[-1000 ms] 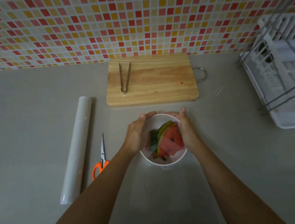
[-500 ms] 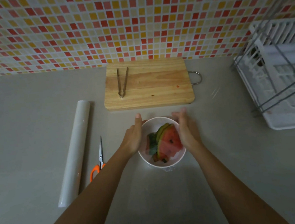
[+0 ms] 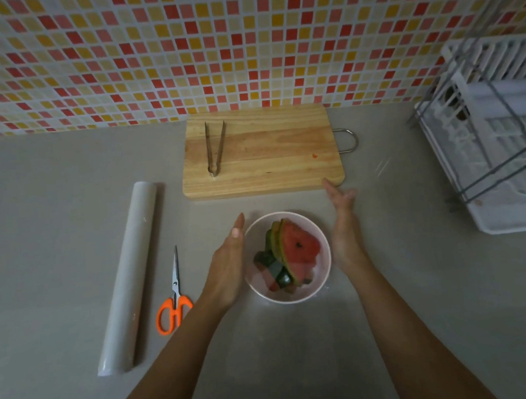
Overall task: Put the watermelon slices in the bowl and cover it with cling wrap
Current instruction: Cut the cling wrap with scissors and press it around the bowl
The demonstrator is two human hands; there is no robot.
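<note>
A white bowl (image 3: 323,270) stands on the grey counter in front of me, with several watermelon slices (image 3: 298,248) piled inside. A thin clear film seems to lie over the bowl and spread onto the counter around it. My left hand (image 3: 229,262) is flat and upright beside the bowl's left rim, fingers straight. My right hand (image 3: 343,224) is off the bowl's right side, fingers apart and pointing to the cutting board; it holds nothing. The cling wrap roll (image 3: 128,278) lies on the counter far to the left.
Orange-handled scissors (image 3: 173,298) lie between the roll and my left arm. A wooden cutting board (image 3: 267,154) with metal tongs (image 3: 216,147) sits behind the bowl against the tiled wall. A white dish rack (image 3: 502,146) fills the right side.
Both hands have come off the bowl's rim and moved outward; the right hand has swung farthest, up and to the right toward the board's corner.
</note>
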